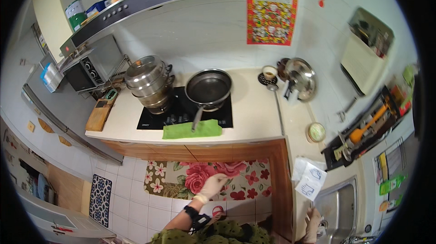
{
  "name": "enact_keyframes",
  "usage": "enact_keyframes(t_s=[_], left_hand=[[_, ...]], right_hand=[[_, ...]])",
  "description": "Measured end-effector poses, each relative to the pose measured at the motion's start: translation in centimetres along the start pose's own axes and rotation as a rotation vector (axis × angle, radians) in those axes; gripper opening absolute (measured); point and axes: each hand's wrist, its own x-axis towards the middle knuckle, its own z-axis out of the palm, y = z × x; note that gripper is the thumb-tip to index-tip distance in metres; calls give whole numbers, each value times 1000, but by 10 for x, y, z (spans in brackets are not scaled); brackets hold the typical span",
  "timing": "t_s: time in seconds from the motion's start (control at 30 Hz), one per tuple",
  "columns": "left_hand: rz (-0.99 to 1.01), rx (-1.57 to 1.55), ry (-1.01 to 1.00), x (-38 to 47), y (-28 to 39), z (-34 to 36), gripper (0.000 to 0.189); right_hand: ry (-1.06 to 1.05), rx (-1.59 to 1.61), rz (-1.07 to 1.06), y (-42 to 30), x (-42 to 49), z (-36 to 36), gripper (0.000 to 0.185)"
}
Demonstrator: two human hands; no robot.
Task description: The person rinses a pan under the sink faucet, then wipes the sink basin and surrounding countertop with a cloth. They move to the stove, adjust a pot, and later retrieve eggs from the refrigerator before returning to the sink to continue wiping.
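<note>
My left hand, in a pale glove, hangs over the floor in front of the counter with its fingers bent. Nothing shows in it. My right hand, also pale-gloved, is at the left edge of the steel sink. Just beyond its fingers lies a white paper with line drawings of hands on it. A thin strip shows between the fingers and the paper; whether I hold it is unclear. Ahead, a black frying pan sits on the black cooktop, its handle reaching over a green cloth.
A steel steamer pot stands on the left burner. A wooden cutting board lies at the counter's left end. A long-handled ladle, a steel lid and a small round container are to the right. The range hood overhangs the cooktop.
</note>
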Motion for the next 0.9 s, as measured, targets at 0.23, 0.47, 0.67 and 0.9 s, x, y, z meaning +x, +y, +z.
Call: enact_keyframes(t_s=[0.23,0.47,0.67,0.9], left_hand=[[-187,-50,437,28,-78,-234,20],[-124,-776,679,127,-61,-399,32],[-79,-835,827,177,-66,-506,35],[-135,-843,965,271,-126,-639,55]], right_hand=[[-615,-402,-156,-126,-30,323,46],[-1137,-481,-216,-224,-41,553,37],[-1306,-310,-219,-259,-46,725,42],[-1274,-163,14,-235,-38,897,52]])
